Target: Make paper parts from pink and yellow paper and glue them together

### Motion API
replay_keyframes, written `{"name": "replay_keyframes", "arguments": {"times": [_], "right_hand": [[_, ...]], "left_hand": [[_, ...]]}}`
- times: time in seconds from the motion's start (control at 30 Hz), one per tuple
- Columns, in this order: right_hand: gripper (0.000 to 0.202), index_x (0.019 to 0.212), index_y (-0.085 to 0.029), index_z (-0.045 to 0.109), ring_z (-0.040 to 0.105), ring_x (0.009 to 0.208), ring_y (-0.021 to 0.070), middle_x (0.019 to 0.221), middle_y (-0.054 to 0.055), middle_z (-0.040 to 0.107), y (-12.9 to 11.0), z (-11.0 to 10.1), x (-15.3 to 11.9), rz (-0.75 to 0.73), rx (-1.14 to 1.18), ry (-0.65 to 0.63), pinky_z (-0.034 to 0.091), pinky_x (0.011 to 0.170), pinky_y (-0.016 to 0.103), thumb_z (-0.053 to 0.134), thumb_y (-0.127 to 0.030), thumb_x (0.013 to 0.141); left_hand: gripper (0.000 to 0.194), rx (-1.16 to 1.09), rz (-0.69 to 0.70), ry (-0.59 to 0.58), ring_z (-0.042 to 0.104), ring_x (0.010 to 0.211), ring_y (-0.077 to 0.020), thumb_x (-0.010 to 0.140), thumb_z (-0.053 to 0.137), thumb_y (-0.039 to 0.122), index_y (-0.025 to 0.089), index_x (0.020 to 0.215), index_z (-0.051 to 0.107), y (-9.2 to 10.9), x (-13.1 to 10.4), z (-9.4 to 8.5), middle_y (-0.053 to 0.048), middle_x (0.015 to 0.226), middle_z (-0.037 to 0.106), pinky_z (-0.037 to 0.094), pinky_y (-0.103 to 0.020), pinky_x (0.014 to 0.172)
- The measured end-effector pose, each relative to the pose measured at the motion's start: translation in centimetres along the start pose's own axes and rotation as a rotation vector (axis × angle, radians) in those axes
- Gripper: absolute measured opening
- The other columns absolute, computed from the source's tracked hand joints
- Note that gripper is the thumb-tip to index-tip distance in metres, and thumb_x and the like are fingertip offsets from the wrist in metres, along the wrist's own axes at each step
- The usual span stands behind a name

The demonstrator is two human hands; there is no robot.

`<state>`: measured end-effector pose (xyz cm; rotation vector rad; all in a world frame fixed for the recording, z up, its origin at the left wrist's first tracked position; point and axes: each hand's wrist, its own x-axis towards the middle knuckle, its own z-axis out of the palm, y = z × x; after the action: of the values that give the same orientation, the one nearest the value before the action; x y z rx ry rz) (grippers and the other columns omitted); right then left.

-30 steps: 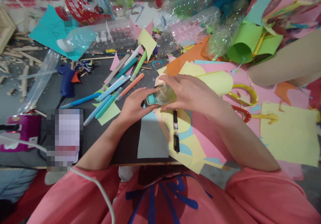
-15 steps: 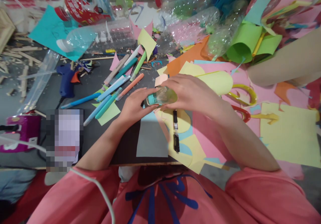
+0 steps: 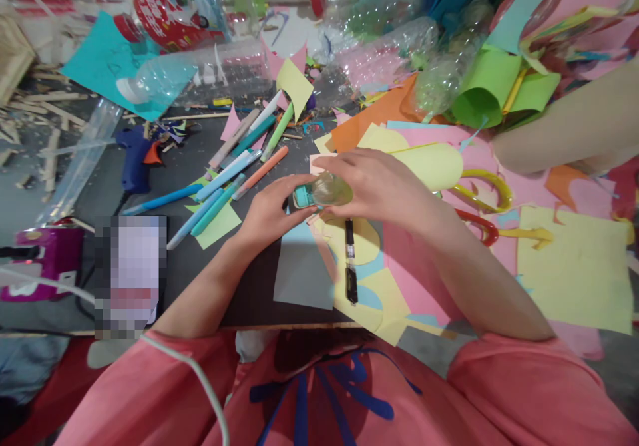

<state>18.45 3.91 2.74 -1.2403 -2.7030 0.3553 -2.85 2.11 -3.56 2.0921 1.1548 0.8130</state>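
Between my two hands is a small see-through bottle (image 3: 329,190) with a teal cap (image 3: 303,196), tilted with the cap towards the left. My left hand (image 3: 276,206) has its thumb and fingers around the cap end. The bottle's body is gripped by my right hand (image 3: 372,183), and its far side is hidden behind those fingers. Under my hands lie a grey sheet (image 3: 305,266) and cut yellow paper (image 3: 382,299). A black pen (image 3: 351,259) rests on the paper, just below my right hand.
Several markers (image 3: 227,173) lie left of my hands, beside a blue glue gun (image 3: 136,160) and a phone (image 3: 137,269). Yellow-handled scissors (image 3: 482,190) and a red-handled pair (image 3: 479,226) are at right. Plastic bottles (image 3: 200,73) line the back. Another person's arm (image 3: 569,123) reaches in from the right.
Both hands stay almost where they were on the bottle. The teal cap looks slightly turned, and the grey sheet has shifted a little. The whole view has moved slightly.
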Motion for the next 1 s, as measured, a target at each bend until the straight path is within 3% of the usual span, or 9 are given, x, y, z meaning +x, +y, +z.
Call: {"name": "replay_keyframes", "arguments": {"times": [0.17, 0.37, 0.47, 0.53, 0.63, 0.73, 1.0], "right_hand": [[0.035, 0.107, -0.015, 0.066, 0.063, 0.089, 0.0277, 0.096, 0.013, 0.073, -0.1, -0.2, 0.1, -0.002, -0.008, -0.034, 0.039, 0.073, 0.033, 0.072, -0.036, 0.080], [0.036, 0.108, -0.014, 0.064, 0.062, 0.087, 0.0282, 0.096, 0.014, 0.072, -0.2, 0.0, 0.2, 0.020, -0.014, -0.023, 0.037, 0.072, 0.034, 0.072, -0.033, 0.079], [0.039, 0.112, -0.013, 0.063, 0.062, 0.089, 0.0289, 0.099, 0.015, 0.072, -0.4, -0.2, 0.3, 0.037, -0.055, -0.049, 0.037, 0.072, 0.034, 0.073, -0.032, 0.079], [0.039, 0.112, -0.012, 0.063, 0.062, 0.090, 0.0294, 0.099, 0.016, 0.072, -0.5, -0.3, 0.4, 0.053, -0.071, -0.072, 0.038, 0.073, 0.034, 0.072, -0.032, 0.079], [0.037, 0.109, -0.012, 0.064, 0.061, 0.089, 0.0296, 0.097, 0.015, 0.071, -0.5, -0.4, 0.4, 0.067, -0.071, -0.068, 0.038, 0.072, 0.034, 0.072, -0.034, 0.080], [0.035, 0.107, -0.014, 0.064, 0.060, 0.087, 0.0284, 0.095, 0.014, 0.071, -0.2, -0.2, 0.2, 0.053, -0.056, -0.011, 0.038, 0.072, 0.034, 0.071, -0.036, 0.080], [0.034, 0.107, -0.015, 0.065, 0.060, 0.090, 0.0290, 0.095, 0.013, 0.071, 0.1, 0.0, -0.1, 0.079, -0.021, 0.078, 0.041, 0.075, 0.036, 0.068, -0.038, 0.082]], "left_hand": [[0.049, -0.018, -0.020, -0.018, 0.067, 0.116, -0.0257, 0.086, 0.065, 0.057, 0.021, 0.120, 0.066, 0.1, 0.1, 0.0, -0.009, 0.122, 0.072, 0.053, -0.036, 0.102], [0.049, -0.048, -0.043, -0.026, 0.066, 0.118, -0.0261, 0.084, 0.069, 0.049, 0.020, 0.123, 0.062, 0.4, 0.1, -0.2, -0.010, 0.125, 0.070, 0.053, -0.037, 0.102], [0.051, -0.120, -0.009, 0.045, 0.059, 0.128, -0.0265, 0.087, 0.064, 0.052, 0.021, 0.126, 0.058, 0.4, 0.1, -0.3, -0.012, 0.133, 0.064, 0.051, -0.037, 0.106], [0.039, -0.153, -0.030, 0.150, 0.058, 0.130, -0.0250, 0.094, 0.053, 0.052, 0.023, 0.119, 0.060, 0.1, 0.1, -0.3, -0.010, 0.132, 0.064, 0.052, -0.037, 0.105], [0.026, -0.179, -0.127, 0.250, 0.069, 0.107, -0.0205, 0.097, 0.048, 0.046, 0.023, 0.101, 0.060, -0.7, 0.1, -0.3, -0.008, 0.124, 0.068, 0.059, -0.032, 0.085], [0.022, -0.211, -0.176, 0.213, 0.071, 0.091, -0.0169, 0.093, 0.058, 0.042, 0.021, 0.091, 0.058, -1.1, 0.2, -0.2, -0.008, 0.128, 0.068, 0.059, -0.028, 0.072], [0.021, -0.322, -0.164, 0.225, 0.071, 0.092, -0.0165, 0.087, 0.064, 0.038, 0.020, 0.097, 0.061, -0.5, 0.1, 0.0, -0.009, 0.120, 0.070, 0.059, -0.027, 0.077]]}}
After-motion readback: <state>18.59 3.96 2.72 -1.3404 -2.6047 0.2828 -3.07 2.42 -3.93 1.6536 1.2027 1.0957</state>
